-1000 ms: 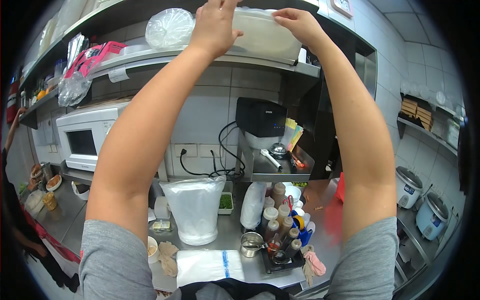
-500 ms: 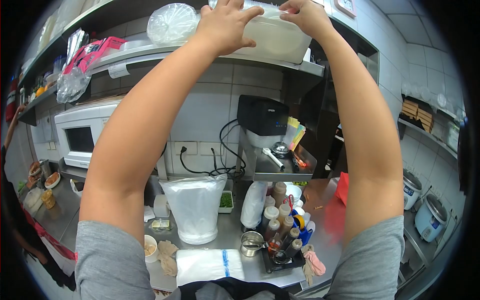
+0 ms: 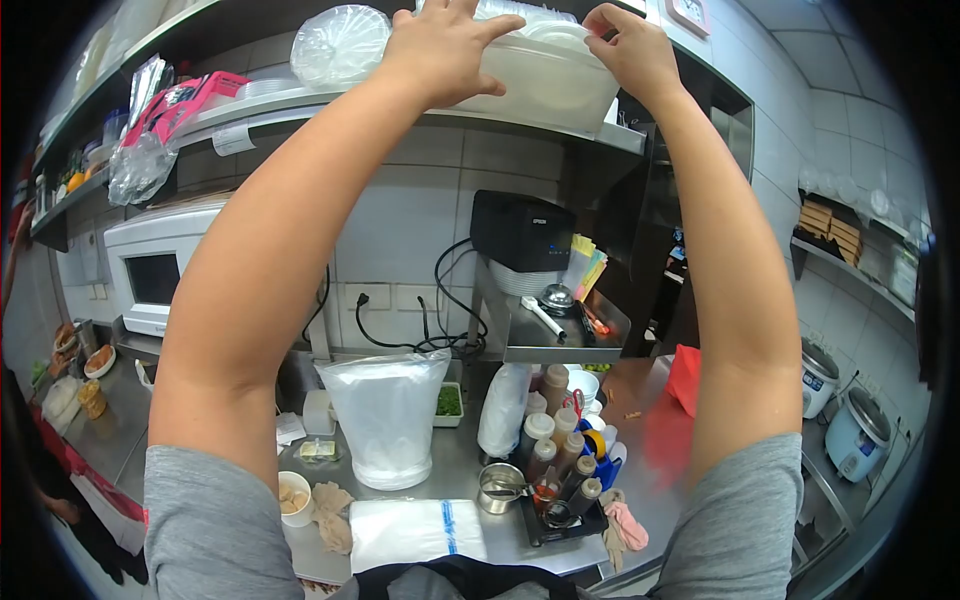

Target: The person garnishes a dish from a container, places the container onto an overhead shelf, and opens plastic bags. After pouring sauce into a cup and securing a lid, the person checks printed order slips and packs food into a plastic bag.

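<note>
Left hand (image 3: pixel 442 52): up high, fingers spread
Right hand (image 3: pixel 632 50): up high, thumb and finger close together
Arms: both reach up, far

Steel wall shelf (image 3: pixel 622 138) just under the left hand (image 3: pixel 445 55) and right hand (image 3: pixel 640 50). Below them: white tiled wall (image 3: pixel 400 240) with sockets (image 3: pixel 420 297), then stainless counter (image 3: pixel 460 460). Right of the right hand: pink-rimmed clock (image 3: pixel 690 12), panelled ceiling (image 3: pixel 795 45); lower, tiled side wall (image 3: pixel 840 310) with metal shelf (image 3: pixel 855 273). Light's cool white.
</note>
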Available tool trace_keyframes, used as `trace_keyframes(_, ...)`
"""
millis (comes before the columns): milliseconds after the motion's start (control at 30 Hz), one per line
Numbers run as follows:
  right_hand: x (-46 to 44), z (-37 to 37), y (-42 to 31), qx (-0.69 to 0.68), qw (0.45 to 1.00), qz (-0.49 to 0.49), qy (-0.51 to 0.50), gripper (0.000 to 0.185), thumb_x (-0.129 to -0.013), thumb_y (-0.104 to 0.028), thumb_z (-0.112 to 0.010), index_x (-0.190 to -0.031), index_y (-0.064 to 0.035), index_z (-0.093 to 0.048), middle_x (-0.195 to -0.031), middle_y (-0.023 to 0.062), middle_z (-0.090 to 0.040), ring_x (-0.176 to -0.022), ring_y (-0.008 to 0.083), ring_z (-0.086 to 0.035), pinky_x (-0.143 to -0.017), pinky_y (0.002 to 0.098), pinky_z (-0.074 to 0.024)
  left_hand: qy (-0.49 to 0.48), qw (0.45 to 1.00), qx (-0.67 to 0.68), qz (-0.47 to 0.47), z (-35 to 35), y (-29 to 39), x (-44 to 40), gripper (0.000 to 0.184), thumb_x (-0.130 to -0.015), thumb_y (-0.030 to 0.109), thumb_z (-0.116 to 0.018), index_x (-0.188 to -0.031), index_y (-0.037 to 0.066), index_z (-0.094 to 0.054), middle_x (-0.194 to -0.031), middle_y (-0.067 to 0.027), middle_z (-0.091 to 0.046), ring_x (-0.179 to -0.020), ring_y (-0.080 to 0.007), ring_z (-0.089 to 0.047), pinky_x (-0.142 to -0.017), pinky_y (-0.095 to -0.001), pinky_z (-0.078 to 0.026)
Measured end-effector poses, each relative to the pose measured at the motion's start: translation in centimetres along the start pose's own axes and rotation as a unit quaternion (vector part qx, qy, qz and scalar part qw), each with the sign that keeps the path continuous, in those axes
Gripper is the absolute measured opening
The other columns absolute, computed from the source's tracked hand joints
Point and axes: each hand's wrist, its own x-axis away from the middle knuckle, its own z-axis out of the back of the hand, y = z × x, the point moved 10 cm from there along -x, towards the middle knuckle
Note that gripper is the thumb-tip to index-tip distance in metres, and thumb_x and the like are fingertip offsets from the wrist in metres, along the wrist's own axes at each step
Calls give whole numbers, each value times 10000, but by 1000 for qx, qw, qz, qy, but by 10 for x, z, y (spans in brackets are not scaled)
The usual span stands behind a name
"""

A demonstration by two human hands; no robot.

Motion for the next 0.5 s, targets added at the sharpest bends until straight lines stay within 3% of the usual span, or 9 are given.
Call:
trace_keyframes(167,-2,-8,8,-124,987,-41,-96,141,-706,-111,-645,-790,-20,-579,-745,133,-628,-707,239,-620,-646,323,-491,-34,999,11,22,-6,-2,-5,701,-626,412,-750,-1256,242,-494,-1209,-156,-420,-1140,-329,-382,-899,-452,-395)
trace_keyframes(267,-11,-3,-5,10,995,51,-84,156,-726,-134,-637,-788,-8,-568,-704,126,-619,-659,220,-613,-619,319,-487,-9,1000,5,23,4,4,-1,686,-630,408,-747,-1247,234,-502,-1197,-147,-417,-1130,-321,-382,-899,-447,-390)
trace_keyframes(367,-12,-21,28,-61,997,-13,-53,146,-775,-145,-608,-796,-7,-566,-675,109,-612,-619,196,-603,-589,325,-481,-1,1000,18,15,5,5,0,679,-635,403,-745,-1243,221,-506,-1170,-136,-424,-1113,-310,-390,-888,-443,-388)
trace_keyframes(467,-5,-29,53,-215,950,-223,-45,159,-838,-168,-547,-833,-12,-580,-667,91,-602,-589,182,-578,-574,328,-475,-7,1000,20,9,-2,1,-3,690,-634,398,-746,-1248,206,-498,-1150,-127,-429,-1100,-300,-396,-872,-434,-388)
trace_keyframes(500,-8,-32,57,-209,949,-230,-44,170,-853,-174,-528,-843,-14,-586,-665,87,-601,-581,181,-572,-567,324,-473,-10,1000,17,6,-4,1,-3,696,-633,397,-747,-1251,200,-494,-1145,-123,-430,-1097,-297,-398,-866,-431,-387)
